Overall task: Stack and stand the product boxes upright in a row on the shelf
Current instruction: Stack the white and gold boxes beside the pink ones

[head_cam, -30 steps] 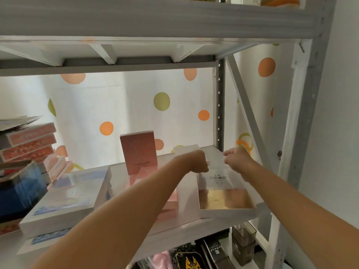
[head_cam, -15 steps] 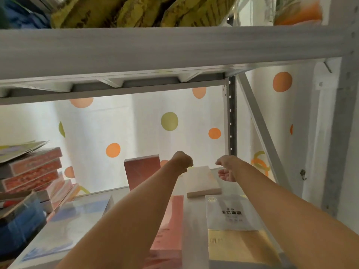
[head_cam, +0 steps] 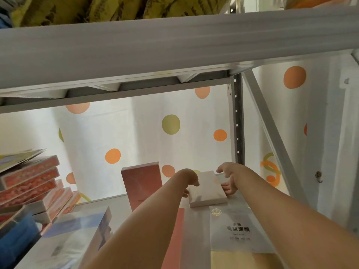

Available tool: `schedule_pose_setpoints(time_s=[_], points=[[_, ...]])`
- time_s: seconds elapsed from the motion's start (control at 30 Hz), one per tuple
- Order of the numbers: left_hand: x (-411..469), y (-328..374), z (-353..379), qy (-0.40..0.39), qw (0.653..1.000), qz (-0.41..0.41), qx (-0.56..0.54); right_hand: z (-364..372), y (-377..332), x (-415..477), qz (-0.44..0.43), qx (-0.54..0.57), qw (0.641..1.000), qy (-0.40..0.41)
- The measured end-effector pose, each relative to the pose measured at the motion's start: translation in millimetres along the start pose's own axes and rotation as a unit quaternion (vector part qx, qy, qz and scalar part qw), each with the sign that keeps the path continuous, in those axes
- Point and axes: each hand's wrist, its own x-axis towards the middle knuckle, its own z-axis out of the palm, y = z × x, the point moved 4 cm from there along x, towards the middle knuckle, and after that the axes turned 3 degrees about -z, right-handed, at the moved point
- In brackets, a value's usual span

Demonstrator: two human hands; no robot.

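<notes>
Both hands, the left hand (head_cam: 189, 180) and the right hand (head_cam: 229, 178), grip one pale box (head_cam: 206, 189) by its two sides, lying flat at the back of the shelf (head_cam: 108, 200). One pink box (head_cam: 142, 186) stands upright beside it.

A pale box (head_cam: 206, 189) is gripped at the back of the shelf (head_cam: 108, 200), left hand (head_cam: 189, 179) and right hand (head_cam: 230, 178) on either side. A pink box (head_cam: 141, 183) is stood upright just beside it.
</notes>
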Motion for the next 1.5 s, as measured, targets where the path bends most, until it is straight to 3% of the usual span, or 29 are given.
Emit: schedule_pose_setpoints(time_s=[0.13,0.23,0.33,0.47,0.57,0.7,1.03,1.3,1.5], points=[[9,-10,1,0.004,0.999,-0.033,-0.001,0,7,15,0.024,0.035,0.999,-0.024],[5,-7,10,-0.032,0.996,-0.036,-0.078,-1,11,27,0.001,0.058,0.998,-0.037],[-21,1,5,-0.046,0.978,0.041,-0.200,-5,-1,-14,-0.087,0.126,0.987,-0.041],[-71,7,-18,-0.041,0.909,0.206,-0.360,-21,-14,-65,-0.247,0.211,0.942,-0.088],[-104,-4,-25,-0.005,0.896,0.270,-0.352,-22,-6,-90,-0.307,0.227,0.920,-0.090],[-129,-26,-24,0.022,0.880,0.297,-0.369,-17,7,-116,-0.347,0.235,0.904,-0.090],[-163,-51,-26,0.024,0.857,0.361,-0.367,-15,27,-164,-0.442,0.223,0.860,-0.126],[-199,-48,-48,0.025,0.823,0.442,-0.355,-5,28,-192,-0.469,0.180,0.855,-0.128],[-201,-48,-46,0.030,0.824,0.435,-0.363,-8,23,-201,-0.489,0.151,0.855,-0.080]])
